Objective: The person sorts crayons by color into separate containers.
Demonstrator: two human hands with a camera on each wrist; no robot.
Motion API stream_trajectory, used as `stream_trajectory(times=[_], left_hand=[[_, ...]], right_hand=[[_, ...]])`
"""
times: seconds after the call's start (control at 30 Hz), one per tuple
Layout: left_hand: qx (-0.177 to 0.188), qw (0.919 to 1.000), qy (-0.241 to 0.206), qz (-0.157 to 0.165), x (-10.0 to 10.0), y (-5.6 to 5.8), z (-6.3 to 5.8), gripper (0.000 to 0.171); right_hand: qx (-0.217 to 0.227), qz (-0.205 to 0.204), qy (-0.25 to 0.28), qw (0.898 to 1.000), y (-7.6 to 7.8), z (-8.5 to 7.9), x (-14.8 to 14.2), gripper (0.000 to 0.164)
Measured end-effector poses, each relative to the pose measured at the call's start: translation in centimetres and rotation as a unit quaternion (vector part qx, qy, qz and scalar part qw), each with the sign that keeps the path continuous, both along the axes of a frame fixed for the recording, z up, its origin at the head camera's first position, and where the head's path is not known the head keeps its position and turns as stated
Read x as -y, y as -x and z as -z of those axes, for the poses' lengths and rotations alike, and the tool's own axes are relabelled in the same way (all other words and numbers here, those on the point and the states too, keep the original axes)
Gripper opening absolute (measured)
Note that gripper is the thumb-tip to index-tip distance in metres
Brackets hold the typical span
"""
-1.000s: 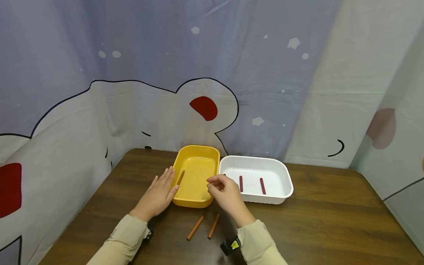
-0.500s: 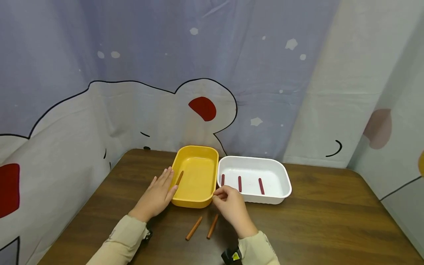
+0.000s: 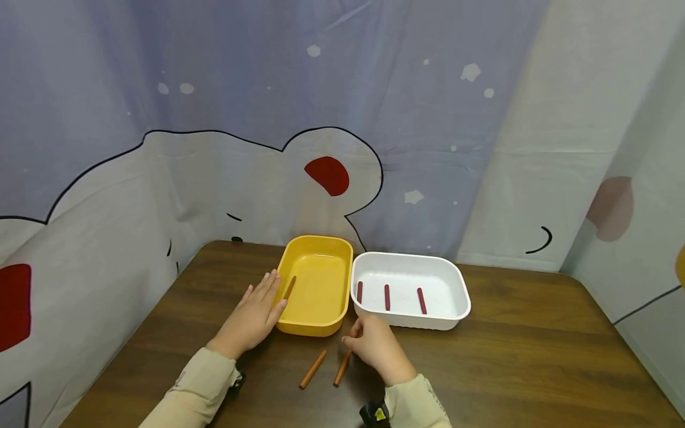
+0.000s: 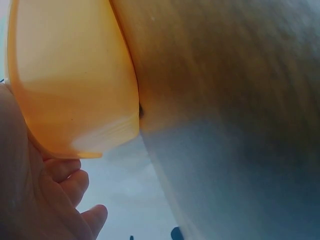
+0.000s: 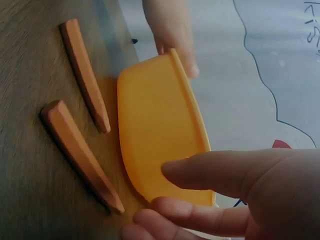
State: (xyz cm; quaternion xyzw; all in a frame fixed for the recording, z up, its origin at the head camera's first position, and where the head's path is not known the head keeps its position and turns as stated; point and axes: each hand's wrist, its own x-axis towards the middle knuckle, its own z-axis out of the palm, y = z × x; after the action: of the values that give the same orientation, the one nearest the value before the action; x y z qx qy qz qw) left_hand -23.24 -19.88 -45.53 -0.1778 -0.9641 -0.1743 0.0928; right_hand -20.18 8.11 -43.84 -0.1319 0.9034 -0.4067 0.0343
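Note:
My left hand lies with straight fingers along the left rim of the yellow tray. One orange-brown stick leans inside that tray near the thumb. My right hand hovers over the far end of a tapered orange-brown stick on the table. In the right wrist view a gap shows between thumb and fingers, with nothing held. A second loose stick lies to its left; both appear larger in the right wrist view, by the tray's wall.
A white tray stands against the yellow one on the right, with three dark red sticks inside. The brown wooden table meets a printed curtain behind the trays.
My right hand has come down and toward me, from over the yellow tray's right side to the loose right stick. The left hand keeps its place on the rim.

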Motion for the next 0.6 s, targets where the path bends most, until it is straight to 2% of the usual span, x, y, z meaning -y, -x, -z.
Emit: stream_trajectory(times=[0.27,0.47,0.6], left_hand=[[0.006,1.0000,-0.002,0.001,-0.1,0.0,-0.1,0.065],[0.010,0.9999,-0.006,0.004,-0.2,-0.1,-0.2,0.066],[0.006,0.9999,-0.009,0.002,-0.2,-0.1,-0.2,0.065]], right_hand=[[0.060,0.011,-0.090,0.994,-0.5,0.3,0.1,0.034],[0.068,0.020,-0.105,0.992,-0.8,0.6,0.6,0.043],[0.057,0.022,-0.114,0.992,-1.0,0.7,1.0,0.046]])
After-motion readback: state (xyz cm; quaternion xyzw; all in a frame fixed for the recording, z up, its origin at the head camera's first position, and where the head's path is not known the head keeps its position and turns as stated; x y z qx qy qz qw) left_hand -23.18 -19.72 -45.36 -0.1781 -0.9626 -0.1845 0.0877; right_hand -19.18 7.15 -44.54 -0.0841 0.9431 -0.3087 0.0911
